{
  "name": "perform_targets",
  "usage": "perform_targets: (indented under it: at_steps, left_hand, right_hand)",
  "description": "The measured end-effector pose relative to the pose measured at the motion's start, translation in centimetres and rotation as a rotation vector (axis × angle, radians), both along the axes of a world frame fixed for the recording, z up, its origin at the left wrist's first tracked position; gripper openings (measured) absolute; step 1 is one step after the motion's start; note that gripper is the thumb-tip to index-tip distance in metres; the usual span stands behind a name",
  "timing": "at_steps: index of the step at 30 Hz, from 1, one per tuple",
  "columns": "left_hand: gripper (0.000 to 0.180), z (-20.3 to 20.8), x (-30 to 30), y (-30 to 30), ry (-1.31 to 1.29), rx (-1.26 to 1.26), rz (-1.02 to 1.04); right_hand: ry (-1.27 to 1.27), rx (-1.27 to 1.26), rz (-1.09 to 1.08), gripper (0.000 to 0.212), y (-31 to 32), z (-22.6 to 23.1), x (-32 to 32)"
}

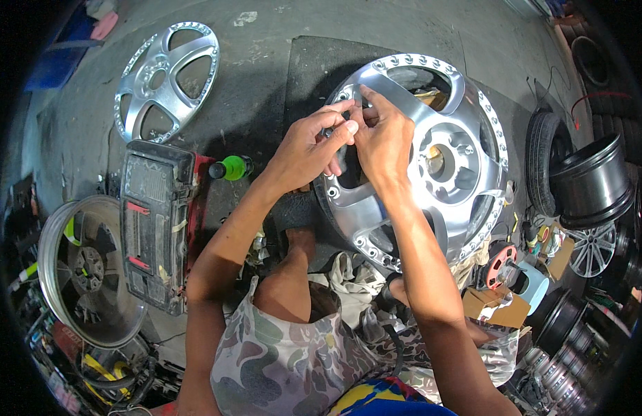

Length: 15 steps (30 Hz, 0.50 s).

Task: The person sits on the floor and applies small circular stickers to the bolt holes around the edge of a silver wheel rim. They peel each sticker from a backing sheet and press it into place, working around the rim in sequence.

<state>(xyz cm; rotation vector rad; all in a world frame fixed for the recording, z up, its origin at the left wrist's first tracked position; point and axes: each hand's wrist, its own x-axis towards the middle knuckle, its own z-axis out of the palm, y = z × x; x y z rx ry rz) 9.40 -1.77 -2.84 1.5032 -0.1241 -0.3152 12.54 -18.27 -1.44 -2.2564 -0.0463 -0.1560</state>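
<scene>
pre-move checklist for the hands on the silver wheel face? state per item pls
1. Both hands on the work: left hand and right hand meet at the upper-left rim of the silver wheel face. Ok.
2. What the fingertips pinch: hidden by the fingers. Cannot tell.
3. Wheel face support: it leans tilted against the person's knee, over the dark mat. Stability: cannot tell.
4. Rim bolt holes free of hardware: too small to tell. Cannot tell.
5. Tool case within reach: shut, on the person's left. Ok.
6. Green-capped bottle clear of the hands: lying beside the case. Ok.
</scene>
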Motion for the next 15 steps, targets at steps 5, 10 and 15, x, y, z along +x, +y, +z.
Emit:
perform_targets:
  at_steps: [5, 10, 15]
  left_hand:
    - [0.031, -0.1, 0.0, -0.2, -0.031, 0.001, -0.012]
    - [0.031, 0.2, -0.1, 0.0, -0.007, 0.015, 0.008]
    - [0.031, 0.6, -0.5, 0.3, 0.0, 0.048, 0.0]
  right_hand:
    - [0.003, 0.025, -0.031, 0.041, 0.0, 0.0, -0.4]
    - [-0.012, 0.026, 0.012, 0.041, 0.0, -0.8, 0.1]
    - [0.014, -0.024, 0.052, 0.038, -0.3, -0.4, 0.2]
